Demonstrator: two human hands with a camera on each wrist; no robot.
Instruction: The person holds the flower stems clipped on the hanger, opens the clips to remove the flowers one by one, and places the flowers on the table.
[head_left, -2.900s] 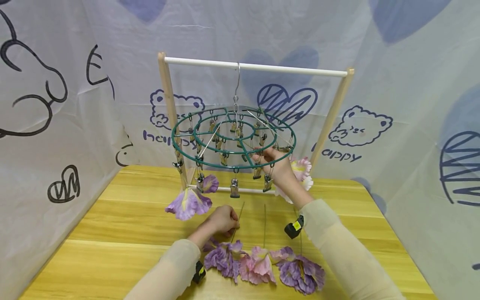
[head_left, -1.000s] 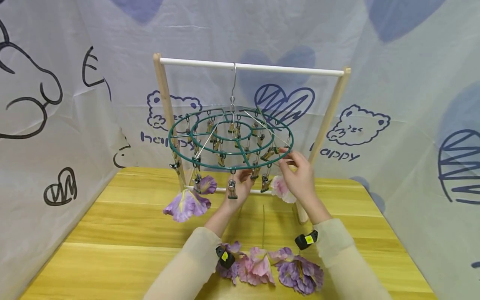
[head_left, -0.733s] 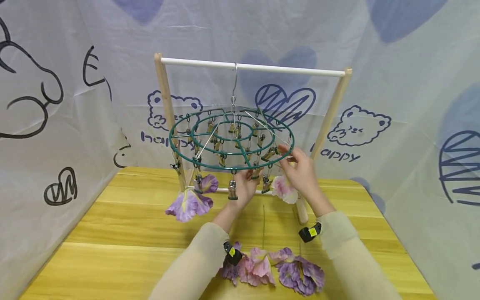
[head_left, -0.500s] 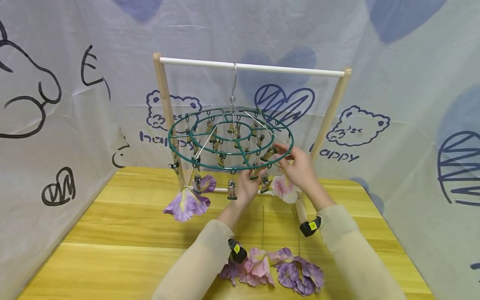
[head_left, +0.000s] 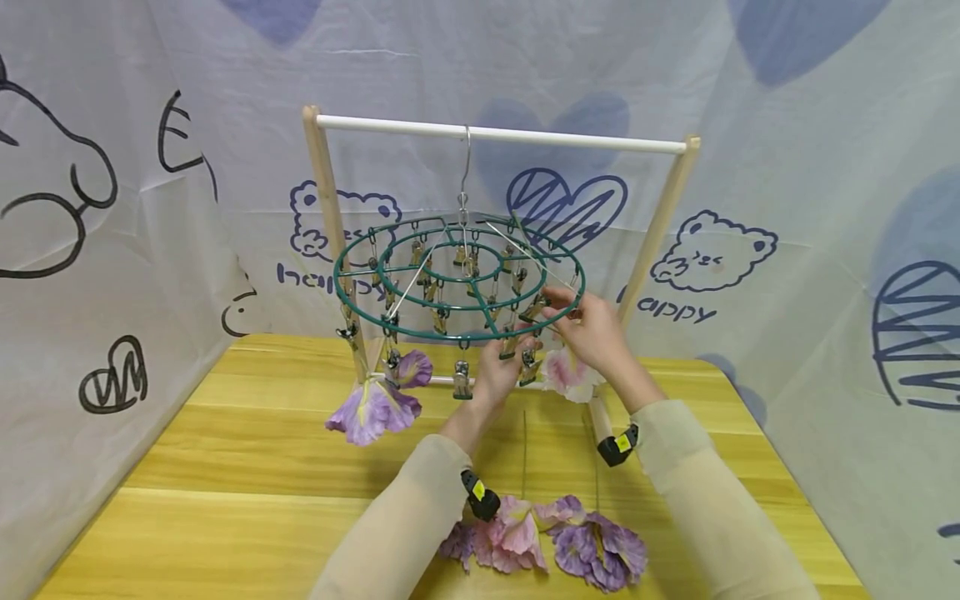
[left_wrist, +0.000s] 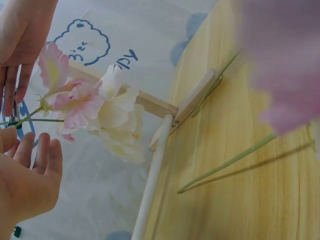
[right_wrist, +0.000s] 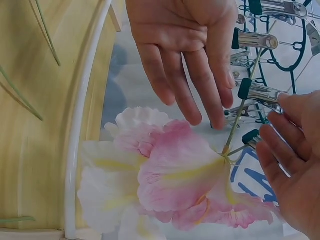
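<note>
Right of centre in the head view, two hands meet below a green ring hanger (head_left: 482, 304), about a pink flower (right_wrist: 175, 175).

The right hand (head_left: 596, 333) has its grip pinched on the handle of a tilted metal clip (right_wrist: 262, 94); the left hand's (head_left: 495, 371) grip is released, fingers extended near the stem. The flower fills the middle of the right wrist view, its stem running past the clip; I cannot tell whether the clip's tips hold it. At centre left hangs a purple flower (head_left: 367, 410); at bottom centre, pink and purple blooms (head_left: 512, 540) lie on the wooden counter (head_left: 262, 467). Blue lettering on the backdrop (head_left: 810, 150) reads "happy" left of centre, partly behind the hanger, and "appy" at right, its first letter mostly hidden by the stand (head_left: 660, 221).
</note>
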